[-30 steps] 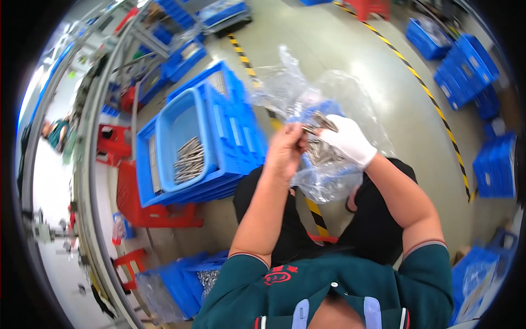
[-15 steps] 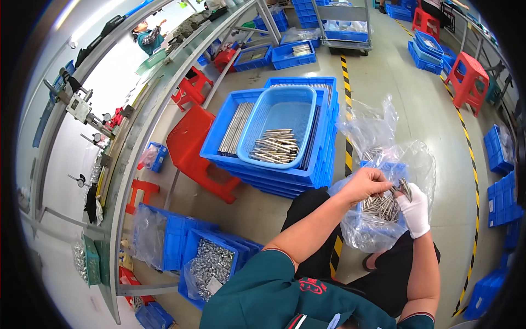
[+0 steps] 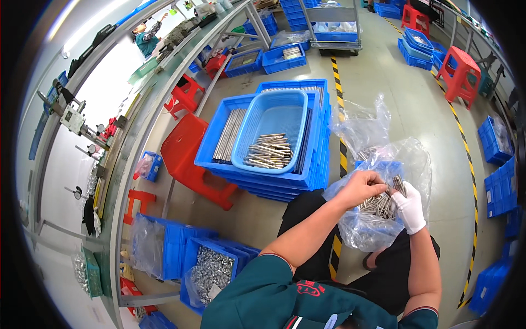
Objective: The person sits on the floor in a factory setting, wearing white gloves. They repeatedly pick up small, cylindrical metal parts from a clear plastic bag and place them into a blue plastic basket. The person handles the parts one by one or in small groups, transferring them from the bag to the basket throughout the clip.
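My right hand (image 3: 411,210), in a white glove, is closed round a small bunch of slim metal rods (image 3: 399,185) whose ends stick up past the fingers. My bare left hand (image 3: 361,188) is right beside it, thumb and fingers pinched together close to the bunch. What the left fingertips hold, if anything, is too small to make out. Both hands are above a blue crate lined with clear plastic (image 3: 366,233), where many similar loose rods (image 3: 377,206) lie in a heap.
Left of my knees stands a stack of blue crates (image 3: 263,180) topped by a light-blue basket (image 3: 278,112) holding metal rods (image 3: 269,151). A red stool (image 3: 186,145) stands beside it. A crate of small metal parts (image 3: 211,268) sits lower left, near the workbench (image 3: 143,123).
The whole view has shifted slightly left. My hands stay together over the crate, and the rods in my right hand are bunched closer than before. A distant person has moved an arm.
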`<state>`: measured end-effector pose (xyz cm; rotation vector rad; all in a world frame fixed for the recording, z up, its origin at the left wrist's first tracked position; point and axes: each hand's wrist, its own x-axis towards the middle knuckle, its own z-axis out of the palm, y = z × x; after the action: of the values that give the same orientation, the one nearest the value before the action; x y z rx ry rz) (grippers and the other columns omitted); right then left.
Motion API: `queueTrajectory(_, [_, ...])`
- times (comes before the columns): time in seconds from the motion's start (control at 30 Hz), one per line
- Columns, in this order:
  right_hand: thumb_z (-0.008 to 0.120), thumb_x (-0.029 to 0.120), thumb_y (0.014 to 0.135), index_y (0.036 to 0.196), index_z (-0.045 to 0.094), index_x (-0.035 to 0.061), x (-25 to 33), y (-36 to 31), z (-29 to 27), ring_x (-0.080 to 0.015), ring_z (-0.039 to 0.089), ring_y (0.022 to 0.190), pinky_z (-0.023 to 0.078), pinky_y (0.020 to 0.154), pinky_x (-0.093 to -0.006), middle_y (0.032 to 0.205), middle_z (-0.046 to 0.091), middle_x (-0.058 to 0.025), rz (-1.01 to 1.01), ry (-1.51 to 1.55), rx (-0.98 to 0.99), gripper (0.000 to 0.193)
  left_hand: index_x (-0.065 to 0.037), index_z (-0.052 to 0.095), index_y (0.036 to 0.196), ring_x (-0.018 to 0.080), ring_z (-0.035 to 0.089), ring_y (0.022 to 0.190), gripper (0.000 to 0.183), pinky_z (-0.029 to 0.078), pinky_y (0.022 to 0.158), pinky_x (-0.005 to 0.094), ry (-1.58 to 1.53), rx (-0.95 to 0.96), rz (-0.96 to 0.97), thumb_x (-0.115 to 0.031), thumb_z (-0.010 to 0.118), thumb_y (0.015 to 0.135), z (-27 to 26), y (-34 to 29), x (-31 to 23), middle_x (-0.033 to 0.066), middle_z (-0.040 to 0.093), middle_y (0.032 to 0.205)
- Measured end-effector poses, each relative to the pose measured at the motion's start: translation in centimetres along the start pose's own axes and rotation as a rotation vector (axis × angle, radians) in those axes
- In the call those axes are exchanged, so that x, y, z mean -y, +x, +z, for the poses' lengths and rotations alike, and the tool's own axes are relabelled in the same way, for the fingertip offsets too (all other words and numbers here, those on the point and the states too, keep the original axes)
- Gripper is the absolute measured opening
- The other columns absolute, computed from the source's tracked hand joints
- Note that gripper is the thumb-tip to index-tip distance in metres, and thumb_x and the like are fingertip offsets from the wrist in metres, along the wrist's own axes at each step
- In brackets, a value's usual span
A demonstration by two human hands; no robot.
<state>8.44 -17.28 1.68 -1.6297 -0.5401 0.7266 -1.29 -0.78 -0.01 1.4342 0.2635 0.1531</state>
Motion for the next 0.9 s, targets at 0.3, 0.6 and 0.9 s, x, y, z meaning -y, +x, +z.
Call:
queueTrajectory(0.3, [0.065,0.021,0.084,0.084,0.058,-0.0008,0.3,0.1,-0.9,-0.0185,0.055,0.060,0.044,0.059,-0.0325,0.067,0.057,-0.0120,-0.116,-0.351,-0.061,0.023,0.004,0.065,0.087,0.0075,0.054,0.067,0.020,0.044,0.062,0.0234,0.050,-0.176,0.018,-0.016,0.068,0.083,-0.2,0.4,0.3,0.0027,0.062,0.073])
queueTrajectory(0.6, [0.068,0.019,0.081,0.092,0.061,0.0020,-0.5,-0.1,-1.0,-0.0230,0.057,0.061,0.046,0.060,-0.0334,0.071,0.061,-0.0147,-0.216,-0.338,-0.037,0.021,0.001,0.064,0.088,0.0078,0.052,0.068,0.017,0.042,0.063,0.0228,-0.020,0.016,-0.103,-0.015,0.068,0.084,0.5,0.2,0.0,0.0014,0.059,0.073])
queueTrajectory(0.9, [0.066,0.019,0.083,0.089,0.061,0.0021,0.3,-0.2,-0.8,-0.0202,0.058,0.065,0.046,0.063,-0.0330,0.074,0.062,-0.0137,-0.198,-0.308,-0.034,0.019,0.000,0.065,0.086,0.0073,0.052,0.066,0.016,0.040,0.062,0.0219,-0.016,-0.232,0.011,-0.016,0.067,0.085,-1.1,0.4,-0.4,0.0011,0.060,0.072])
